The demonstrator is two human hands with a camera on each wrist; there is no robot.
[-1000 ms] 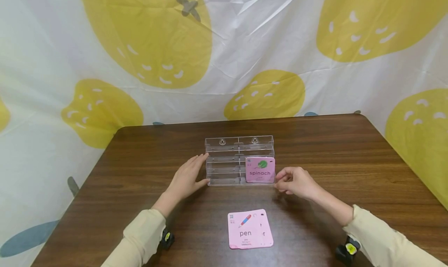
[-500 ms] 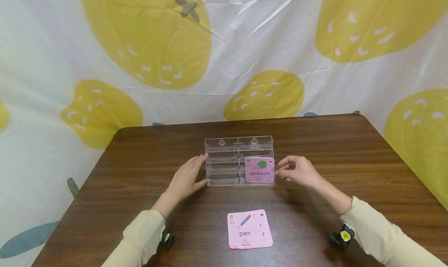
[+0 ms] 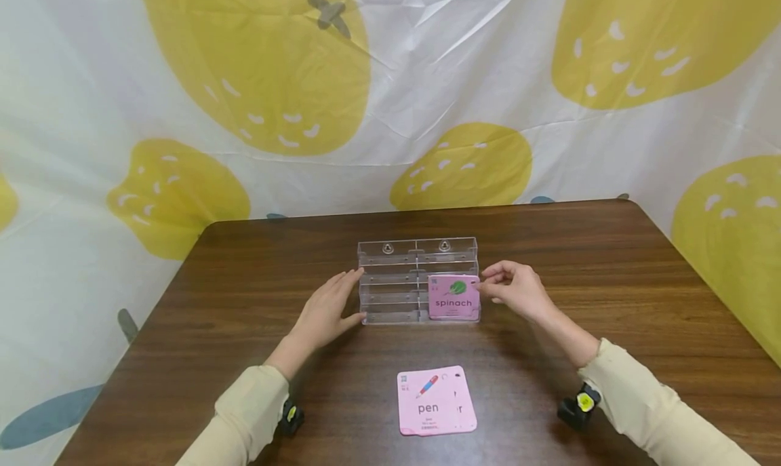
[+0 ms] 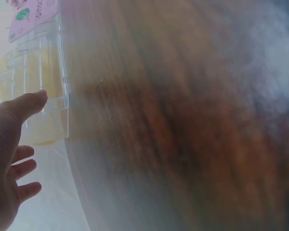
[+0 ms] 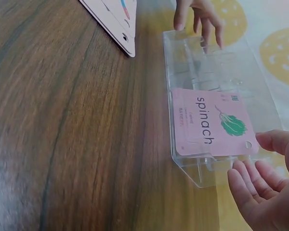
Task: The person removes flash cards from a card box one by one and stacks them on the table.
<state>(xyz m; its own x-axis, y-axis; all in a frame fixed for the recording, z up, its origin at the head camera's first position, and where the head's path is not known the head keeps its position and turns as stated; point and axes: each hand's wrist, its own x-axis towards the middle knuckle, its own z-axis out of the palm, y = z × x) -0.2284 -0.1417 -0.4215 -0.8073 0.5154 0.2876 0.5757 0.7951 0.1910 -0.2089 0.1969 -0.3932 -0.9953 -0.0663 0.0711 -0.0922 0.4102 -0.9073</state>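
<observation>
A clear plastic rack [image 3: 388,288] with two columns of stepped pockets stands on the table. In its lower right pocket sits a pink flash card [image 3: 453,305] marked "spinach" with a green leaf picture. My left hand [image 3: 326,308] rests against the rack's left side, fingers extended, the thumb by the front corner. At the right side is my right hand [image 3: 518,289], its thumb [image 5: 272,141] at the card's upper right corner and its loosely bent fingers [image 5: 253,180] beside the rack's side wall. A small pile of pink flash cards [image 3: 427,410], "pen" on top, lies in front.
The dark wooden table [image 3: 274,249] ends at a hanging sheet [image 3: 293,188] with yellow fruit prints. Black wrist cameras [image 3: 578,406] are strapped under both sleeves. Behind the "pen" card, another card's edge shows to the right.
My right hand has slid upward along the rack's right side, from the spinach card's lower corner to its upper one. The left hand, rack and card pile stay put.
</observation>
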